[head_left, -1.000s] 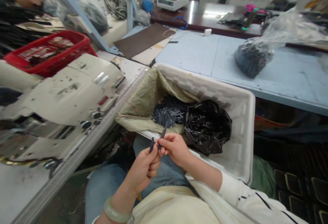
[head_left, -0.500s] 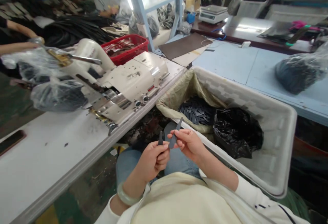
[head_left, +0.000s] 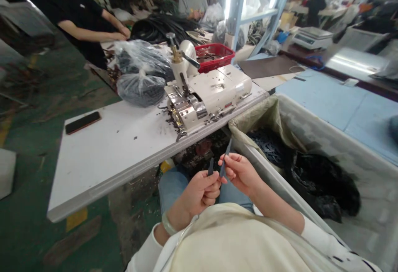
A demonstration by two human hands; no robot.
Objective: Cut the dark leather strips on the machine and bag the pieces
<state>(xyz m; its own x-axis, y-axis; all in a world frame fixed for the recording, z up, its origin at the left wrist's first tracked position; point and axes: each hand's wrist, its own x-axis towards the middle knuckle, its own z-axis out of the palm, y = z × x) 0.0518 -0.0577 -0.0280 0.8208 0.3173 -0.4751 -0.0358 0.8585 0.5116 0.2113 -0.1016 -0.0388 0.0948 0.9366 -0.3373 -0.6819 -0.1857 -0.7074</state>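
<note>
My left hand (head_left: 203,191) is closed round a dark strip (head_left: 211,166), whose narrow tip sticks up above the thumb. Between thumb and fingers, my right hand (head_left: 242,173) pinches a longer grey-black strip (head_left: 226,161) with a pointed upper end. Both hands are close together over my lap, the lower end of the right strip near my left fingers. A white plastic bin (head_left: 267,167) stands to the right, with many similar dark strips (head_left: 270,145) in a cloth-lined part and a black plastic bag (head_left: 326,180) beside them.
A cream-coloured machine (head_left: 214,87) with scraps around it stands on the white table (head_left: 108,156). On that table lie a phone (head_left: 83,122) and a filled clear bag (head_left: 141,89). Behind are a red basket (head_left: 214,58), a scale (head_left: 312,38) and a person in black (head_left: 83,23).
The view has swung left, bringing the whole phone and the person in black into sight. Both hands keep their strips, held nearly the same way.
</note>
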